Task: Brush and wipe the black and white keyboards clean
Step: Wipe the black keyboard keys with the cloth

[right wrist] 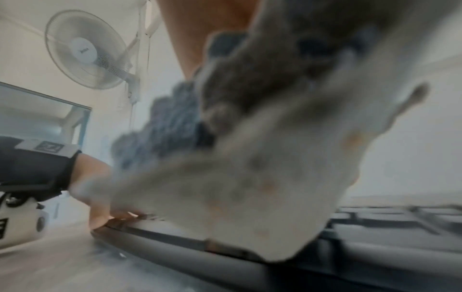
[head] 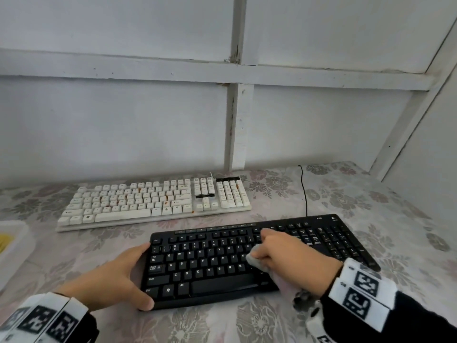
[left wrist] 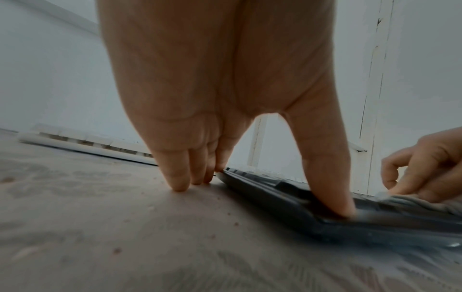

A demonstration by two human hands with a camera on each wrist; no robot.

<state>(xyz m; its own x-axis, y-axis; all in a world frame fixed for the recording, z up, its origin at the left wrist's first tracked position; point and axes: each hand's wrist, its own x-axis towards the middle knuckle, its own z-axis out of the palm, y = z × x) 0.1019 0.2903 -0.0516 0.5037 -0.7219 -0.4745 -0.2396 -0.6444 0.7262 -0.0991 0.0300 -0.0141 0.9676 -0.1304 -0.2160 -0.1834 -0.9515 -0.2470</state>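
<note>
The black keyboard point(head: 210, 263) lies near me on the table, angled slightly. My left hand point(head: 118, 276) braces its left end: the thumb point(left wrist: 332, 197) presses on the front corner and the straight fingers point(left wrist: 180, 177) rest on the cloth beside the edge. My right hand point(head: 284, 251) grips a crumpled grey cloth point(head: 257, 262) and presses it on the keys right of the letter block. The cloth point(right wrist: 250, 177) fills the right wrist view above the keys point(right wrist: 375, 237). The white keyboard point(head: 153, 201), with orange specks on it, lies behind, untouched.
A floral tablecloth point(head: 346, 194) covers the table. A white tray point(head: 12, 241) holding something yellow sits at the left edge. The black cable point(head: 305, 191) runs back to the white panelled wall. A wall fan point(right wrist: 85, 49) hangs off to the side.
</note>
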